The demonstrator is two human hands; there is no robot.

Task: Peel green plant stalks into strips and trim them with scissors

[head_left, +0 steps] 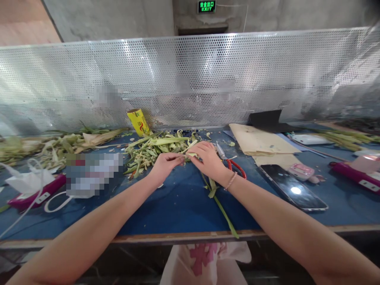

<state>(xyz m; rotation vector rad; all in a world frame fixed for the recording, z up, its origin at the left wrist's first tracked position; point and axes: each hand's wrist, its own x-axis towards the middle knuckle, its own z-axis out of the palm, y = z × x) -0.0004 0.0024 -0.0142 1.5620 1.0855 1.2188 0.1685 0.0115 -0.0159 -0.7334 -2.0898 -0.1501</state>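
Note:
My left hand (166, 168) is closed in a pinch at the end of a pale green plant strip (190, 154). Close beside it on the right, my right hand (208, 161) curls its fingers over the same strip and hides part of it. Just behind both hands lies a heap of cut green leaves and stalks (148, 152). A long green stem (223, 211) runs from beneath my right hand toward the table's front edge. Scissors with red handles (239, 168) lie partly hidden behind my right wrist.
On the right are a phone (292, 186), a pink case (301, 171) and brown paper (261, 140). A yellow tube (139, 122) leans by the perforated metal screen (196, 79). Purple power strips (38, 194) with cables and more plant material flank the blue table (169, 215).

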